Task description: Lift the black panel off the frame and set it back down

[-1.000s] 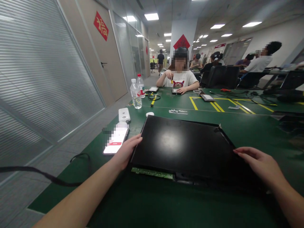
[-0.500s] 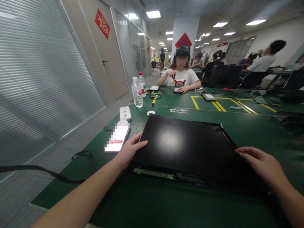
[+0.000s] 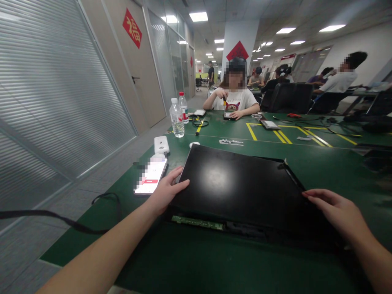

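Left hand (image 3: 167, 192) and right hand (image 3: 338, 208) both hold a flat black display unit (image 3: 232, 183), one at each side. The left thumb lies on top of the glossy screen near its left edge, and the fingers, slightly spread, reach along that side; their tips below the edge are hidden. The right thumb and fingertips are pinched close together on the right rim, about midway along it.

The display unit is over the near part of a green counter (image 3: 183, 261), screen facing up. At its far right corner, the screen and the rim behind it stand slightly apart. A narrow green circuit board (image 3: 197, 223) shows along the left part of the near edge; the rest of that edge is too dark to make out.

Just left of the left hand lies a smartphone (image 3: 154, 175), its screen lit, with a white power bank (image 3: 161, 145) beyond it. Two plastic bottles stand farther back, a white-capped bottle (image 3: 177, 120) in front of a red-capped bottle (image 3: 183, 109). A black strap (image 3: 61, 219) runs in from the left.

Across the counter a co-worker (image 3: 246, 98) holds a yellow-handled screwdriver (image 3: 224, 103) upright over a small dark device (image 3: 229, 116).
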The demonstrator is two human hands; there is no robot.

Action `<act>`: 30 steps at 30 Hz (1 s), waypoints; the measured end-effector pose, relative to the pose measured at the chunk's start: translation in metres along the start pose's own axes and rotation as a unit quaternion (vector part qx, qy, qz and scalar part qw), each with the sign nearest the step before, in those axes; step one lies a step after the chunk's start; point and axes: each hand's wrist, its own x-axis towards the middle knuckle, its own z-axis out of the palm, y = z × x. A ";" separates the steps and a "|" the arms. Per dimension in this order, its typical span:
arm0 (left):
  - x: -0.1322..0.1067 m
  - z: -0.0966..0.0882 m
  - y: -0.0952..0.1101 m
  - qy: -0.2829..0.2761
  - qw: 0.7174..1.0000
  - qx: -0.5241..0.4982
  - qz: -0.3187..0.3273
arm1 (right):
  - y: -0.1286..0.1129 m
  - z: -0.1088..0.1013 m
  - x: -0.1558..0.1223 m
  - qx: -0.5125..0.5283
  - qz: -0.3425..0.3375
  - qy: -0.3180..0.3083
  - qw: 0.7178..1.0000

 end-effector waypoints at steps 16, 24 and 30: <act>-0.001 0.003 -0.002 -0.048 0.996 -0.031 0.075 | -0.021 -0.005 -0.011 0.123 0.080 0.032 0.989; -0.001 0.002 -0.005 -0.059 0.993 -0.024 0.100 | 0.002 0.003 0.003 0.116 0.119 0.012 0.986; -0.003 0.001 -0.001 -0.038 0.993 -0.038 0.104 | 0.011 -0.002 0.003 0.244 0.061 0.018 0.968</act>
